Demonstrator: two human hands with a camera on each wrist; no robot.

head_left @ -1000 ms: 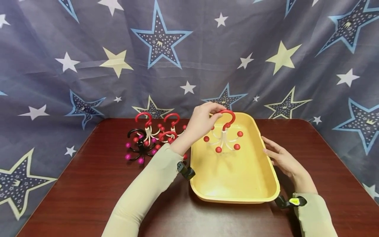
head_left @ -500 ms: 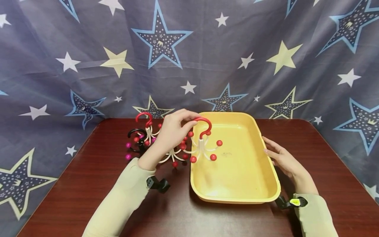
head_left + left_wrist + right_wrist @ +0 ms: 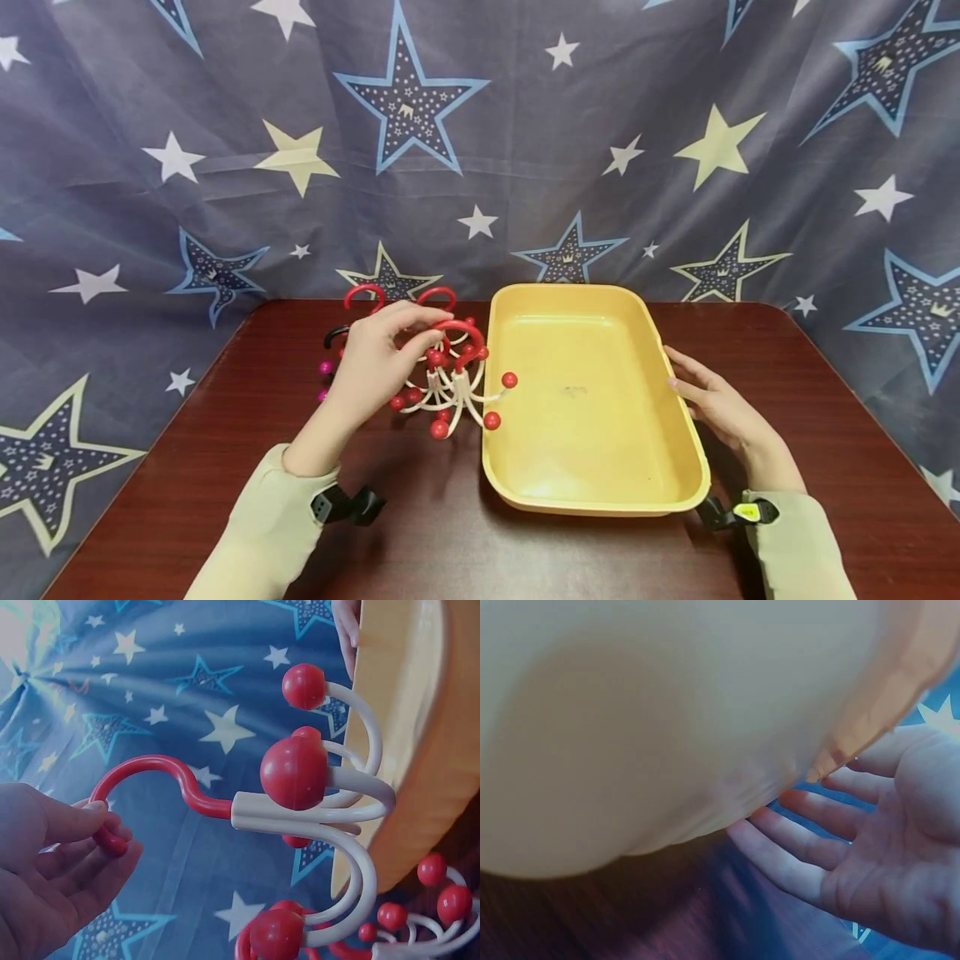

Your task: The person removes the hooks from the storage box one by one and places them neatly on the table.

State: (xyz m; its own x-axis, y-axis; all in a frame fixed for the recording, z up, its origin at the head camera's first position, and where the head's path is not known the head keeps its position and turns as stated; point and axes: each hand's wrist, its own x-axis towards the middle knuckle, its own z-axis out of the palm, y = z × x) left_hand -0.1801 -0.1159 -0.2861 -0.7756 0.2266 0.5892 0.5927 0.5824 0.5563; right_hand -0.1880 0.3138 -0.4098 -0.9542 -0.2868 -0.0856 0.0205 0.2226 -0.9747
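My left hand (image 3: 382, 354) pinches the curved end of a red hook on a multi-arm hanger (image 3: 460, 382), which hangs upright at the left rim of a yellow tray (image 3: 600, 450). White arms curl up from its stem, each tipped with a red ball. In the left wrist view the thumb and fingers of the left hand (image 3: 67, 855) meet on the hook tip, and the hanger (image 3: 300, 814) extends away from them. Fairly straight fingers of my right hand (image 3: 723, 412) touch the tray's right side; the right wrist view has them along its outer wall (image 3: 727, 802).
Behind and below the held hanger stand more red-and-white hangers, one showing its red hook (image 3: 364, 293) and another its red hook (image 3: 437, 293). A black hanger (image 3: 335, 335) with pink balls is mostly hidden by the left hand. A star-printed curtain (image 3: 480, 167) backs the dark red table (image 3: 202, 467).
The left hand has carried the hanger leftward from above the tray to its left rim, lowering it slightly. The right hand and tray have stayed in place.
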